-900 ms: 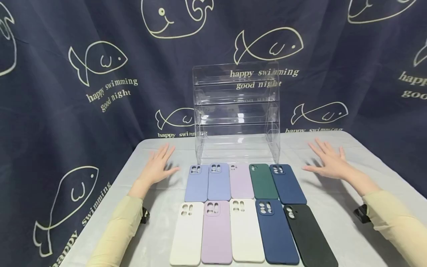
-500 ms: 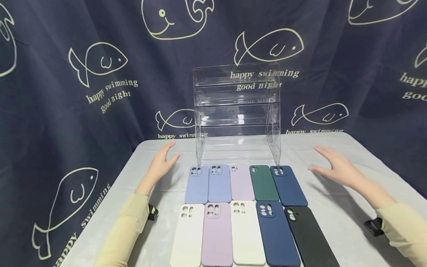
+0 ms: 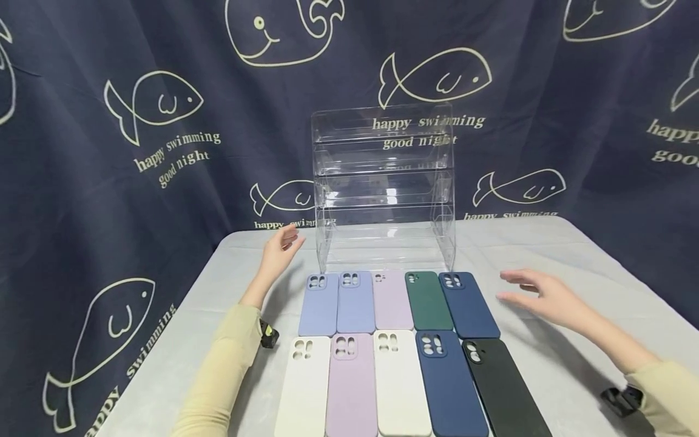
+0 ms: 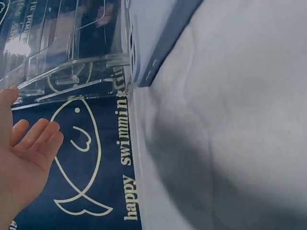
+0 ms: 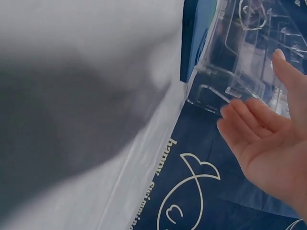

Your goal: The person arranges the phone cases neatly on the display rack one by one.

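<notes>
My left hand (image 3: 280,252) hovers left of the clear tiered rack (image 3: 384,249), fingers loosely bent and nothing in them. My right hand (image 3: 546,297), also holding nothing, is over the table to the right of a navy phone case (image 3: 472,312). Two rows of phone cases lie flat before the rack. In the back row are two periwinkle cases (image 3: 356,309), a pale lilac case (image 3: 393,306), a green case (image 3: 429,306) and the navy one. The front row has two white cases (image 3: 403,388), a purple case (image 3: 352,391), another navy case (image 3: 452,388) and a black case (image 3: 508,388).
A pale cloth covers the table (image 3: 546,243). Behind it hangs a dark blue curtain (image 3: 180,243) with fish drawings and lettering. Small black wrist cameras (image 3: 621,400) sit under both forearms. The rack stands upright at the back middle, its shelves see-through.
Both hands have gone from spread fingers to loosely bent ones. The left hand has shifted right and slightly back toward the rack; the right hand has come lower in view. The cases have stayed in place.
</notes>
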`<state>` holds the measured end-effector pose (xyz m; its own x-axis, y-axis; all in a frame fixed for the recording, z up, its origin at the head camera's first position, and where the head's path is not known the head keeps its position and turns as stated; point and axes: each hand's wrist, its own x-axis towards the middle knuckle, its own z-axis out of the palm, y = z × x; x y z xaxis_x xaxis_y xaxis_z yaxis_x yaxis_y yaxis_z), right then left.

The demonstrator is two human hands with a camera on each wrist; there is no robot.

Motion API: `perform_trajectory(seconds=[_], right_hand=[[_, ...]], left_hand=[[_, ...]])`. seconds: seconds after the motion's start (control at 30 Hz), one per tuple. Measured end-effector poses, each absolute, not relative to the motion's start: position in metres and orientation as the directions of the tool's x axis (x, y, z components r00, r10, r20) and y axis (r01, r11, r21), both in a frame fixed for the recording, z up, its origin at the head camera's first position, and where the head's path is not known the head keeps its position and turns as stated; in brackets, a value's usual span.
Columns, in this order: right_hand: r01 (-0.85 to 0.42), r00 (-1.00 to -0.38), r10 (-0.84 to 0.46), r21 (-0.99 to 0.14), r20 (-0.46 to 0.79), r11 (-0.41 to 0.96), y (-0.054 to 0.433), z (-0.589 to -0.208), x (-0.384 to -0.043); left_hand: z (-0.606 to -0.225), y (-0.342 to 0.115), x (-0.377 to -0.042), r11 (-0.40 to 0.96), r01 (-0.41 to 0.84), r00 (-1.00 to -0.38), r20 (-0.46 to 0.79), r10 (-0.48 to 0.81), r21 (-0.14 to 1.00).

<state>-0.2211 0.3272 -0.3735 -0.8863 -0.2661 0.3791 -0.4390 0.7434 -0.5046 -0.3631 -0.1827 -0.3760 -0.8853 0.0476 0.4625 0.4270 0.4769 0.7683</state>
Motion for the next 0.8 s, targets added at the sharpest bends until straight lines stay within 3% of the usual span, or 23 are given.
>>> perform_trajectory(seconds=[0.23,0.57,0.8], right_hand=[[-0.422,-0.906,-0.291,-0.597,0.309,0.682,0.320,-0.380,-0.207],[-0.403,-0.915,-0.321,-0.627,0.245,0.667,0.321,-0.401,-0.185],[-0.418,-0.903,-0.380,-0.621,0.202,0.663,0.316,-0.399,-0.182]], left_hand=[[-0.379,-0.178,-0.371,0.427,0.409,-0.902,0.428,0.056,0.806],[-0.380,-0.153,-0.385,0.351,0.392,-0.919,0.379,0.106,0.851],[-0.381,-0.151,-0.387,0.201,0.356,-0.934,0.343,0.099,0.913]])
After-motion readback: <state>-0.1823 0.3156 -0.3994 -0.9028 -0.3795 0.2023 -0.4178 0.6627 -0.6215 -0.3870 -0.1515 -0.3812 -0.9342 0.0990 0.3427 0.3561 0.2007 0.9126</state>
